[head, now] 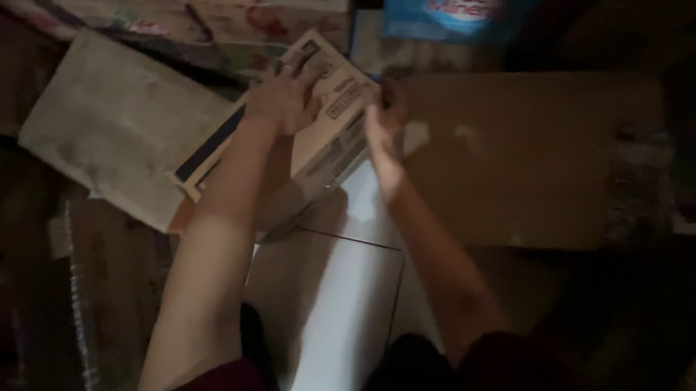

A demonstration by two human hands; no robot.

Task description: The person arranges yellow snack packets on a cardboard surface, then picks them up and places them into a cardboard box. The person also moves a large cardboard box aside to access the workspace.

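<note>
Cardboard box (pixel 323 134), flattened and printed on its face, lies tilted above the white floor tiles (pixel 341 300). The left hand (pixel 283 99) rests flat on top of the box, fingers spread wide. The right hand (pixel 383 121) grips the box's right edge, fingers curled around it. Left of the box lies a plain grey cardboard sheet (pixel 119 125); right of it, a large brown cardboard panel (pixel 528 150).
</note>
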